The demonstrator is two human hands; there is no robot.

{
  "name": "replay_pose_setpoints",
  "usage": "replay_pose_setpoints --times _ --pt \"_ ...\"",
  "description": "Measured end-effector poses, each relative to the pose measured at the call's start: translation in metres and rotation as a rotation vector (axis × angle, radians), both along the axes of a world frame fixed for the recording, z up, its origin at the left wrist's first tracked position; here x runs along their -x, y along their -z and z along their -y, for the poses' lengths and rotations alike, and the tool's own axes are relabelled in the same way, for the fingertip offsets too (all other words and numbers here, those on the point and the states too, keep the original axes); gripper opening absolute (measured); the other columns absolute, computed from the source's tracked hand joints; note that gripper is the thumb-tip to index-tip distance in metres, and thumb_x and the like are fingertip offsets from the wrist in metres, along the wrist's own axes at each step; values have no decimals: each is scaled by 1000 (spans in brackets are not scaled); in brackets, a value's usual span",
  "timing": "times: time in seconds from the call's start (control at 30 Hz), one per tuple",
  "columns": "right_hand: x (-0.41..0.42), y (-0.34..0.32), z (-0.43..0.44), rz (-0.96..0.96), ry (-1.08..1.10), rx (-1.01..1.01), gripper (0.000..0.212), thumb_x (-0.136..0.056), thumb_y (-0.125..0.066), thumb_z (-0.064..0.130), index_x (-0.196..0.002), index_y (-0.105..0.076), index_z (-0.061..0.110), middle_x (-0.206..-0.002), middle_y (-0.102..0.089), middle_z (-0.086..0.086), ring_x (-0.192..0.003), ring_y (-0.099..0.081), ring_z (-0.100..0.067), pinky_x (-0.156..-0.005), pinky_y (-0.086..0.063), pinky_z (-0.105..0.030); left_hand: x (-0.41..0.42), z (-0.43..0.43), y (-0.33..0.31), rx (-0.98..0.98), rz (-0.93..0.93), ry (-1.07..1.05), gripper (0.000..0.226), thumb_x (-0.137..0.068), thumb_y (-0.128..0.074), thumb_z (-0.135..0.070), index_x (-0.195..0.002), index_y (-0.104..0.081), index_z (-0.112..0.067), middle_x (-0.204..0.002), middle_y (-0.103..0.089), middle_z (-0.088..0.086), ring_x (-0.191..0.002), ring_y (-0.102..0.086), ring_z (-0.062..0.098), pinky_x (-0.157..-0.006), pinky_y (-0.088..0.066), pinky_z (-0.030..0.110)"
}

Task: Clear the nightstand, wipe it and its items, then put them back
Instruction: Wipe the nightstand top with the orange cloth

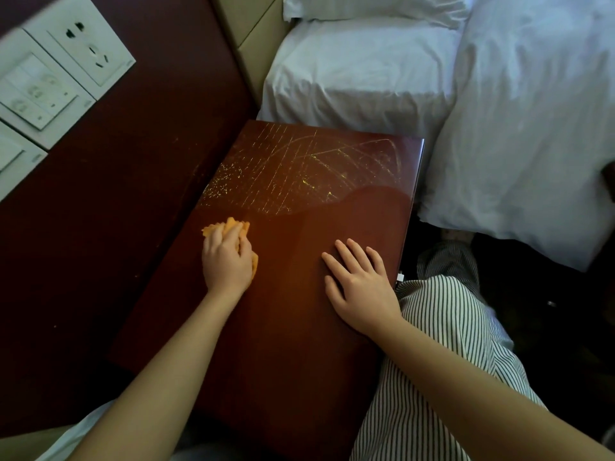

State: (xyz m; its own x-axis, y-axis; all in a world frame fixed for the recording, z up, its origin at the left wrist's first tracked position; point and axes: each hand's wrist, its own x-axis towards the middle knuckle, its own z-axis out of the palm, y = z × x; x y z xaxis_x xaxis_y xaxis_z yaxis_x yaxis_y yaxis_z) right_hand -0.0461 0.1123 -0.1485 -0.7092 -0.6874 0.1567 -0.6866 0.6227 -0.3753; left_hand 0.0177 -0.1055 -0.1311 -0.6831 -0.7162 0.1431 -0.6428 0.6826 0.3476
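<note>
Pressing an orange cloth (233, 226) onto the dark red bench (299, 361), the person's left hand (226, 257) has its grip curled round the crumpled fabric near the bench's left edge. The right hand (361, 287) lies flat on the bench's middle, fingers spread, holding nothing. The far half carries pale streaks (299, 168), beside a white bed (366, 78).

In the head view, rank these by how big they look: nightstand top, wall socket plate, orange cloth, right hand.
1. nightstand top
2. wall socket plate and right hand look alike; not ranked
3. orange cloth, smallest as seen, though the left hand covers much of it
</note>
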Motion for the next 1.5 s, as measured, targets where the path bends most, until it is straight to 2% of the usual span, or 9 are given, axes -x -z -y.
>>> replay_pose_setpoints --times 0.13,0.43,0.57,0.77,0.87,1.07,1.17,1.33,1.5 --pt "0 0 0 7 0 -4 48 -91 -33 39 -125 -60 18 -133 -56 -10 -128 -47 -29 -105 -34 -52 27 -15 0 16 -26 -56 36 -97 -41 -21 -129 -54 -15 -136 -47 10 -128 -37 27 -107 -27 38" --pt "0 1 -1 21 0 18 48 -92 -33 39 -126 -59 18 -135 -54 -9 -130 -45 -28 -109 -32 -47 -26 -36 2 -83 -7 358 35 -92 -50 -11 -122 -62 -24 -135 -47 5 -129 -34 23 -104 -36 41" --pt "0 1 0 10 2 21 48 -91 -34 39 -125 -60 18 -133 -56 -10 -129 -47 -29 -106 -35 -49 -34 -7 1 -53 2 139 34 -95 -45 -14 -126 -57 -20 -140 -43 9 -132 -32 27 -105 -34 43" --pt "0 1 -1 11 0 5 48 -91 -33 39 -126 -60 18 -134 -55 -10 -129 -46 -29 -107 -35 -49 19 3 1 14 13 -125 36 -96 -43 -18 -130 -52 -20 -137 -44 10 -126 -36 28 -104 -34 42" --pt "0 1 0 19 -2 -1 49 -92 -32 39 -127 -59 18 -135 -54 -10 -130 -45 -28 -108 -31 -47 29 -14 1 -9 34 -20 36 -97 -41 -19 -131 -52 -23 -140 -41 8 -129 -33 27 -105 -33 40" --pt "0 0 -1 20 -5 5 49 -92 -33 38 -126 -60 17 -135 -54 -10 -130 -45 -29 -107 -34 -50 -13 -32 0 -54 46 389 34 -95 -45 -16 -126 -57 -25 -137 -44 6 -129 -32 25 -104 -32 39" --pt "0 0 0 11 -3 7 48 -92 -33 38 -125 -60 17 -134 -55 -10 -130 -45 -29 -106 -34 -51 -18 -8 2 -38 55 200 35 -96 -42 -19 -129 -54 -22 -139 -42 11 -129 -33 28 -105 -34 44" --pt "0 0 0 0 7 24 47 -91 -34 37 -123 -62 16 -132 -57 -11 -127 -48 -30 -105 -35 -51 16 -3 2 36 19 -86 36 -96 -41 -20 -131 -52 -20 -140 -41 7 -124 -37 26 -101 -34 39" --pt "0 -1 0 15 6 12 48 -92 -33 38 -124 -61 16 -133 -56 -11 -128 -46 -30 -106 -34 -51 33 -24 5 41 10 80 37 -97 -39 -18 -131 -51 -25 -140 -45 -3 -126 -36 24 -101 -32 38"
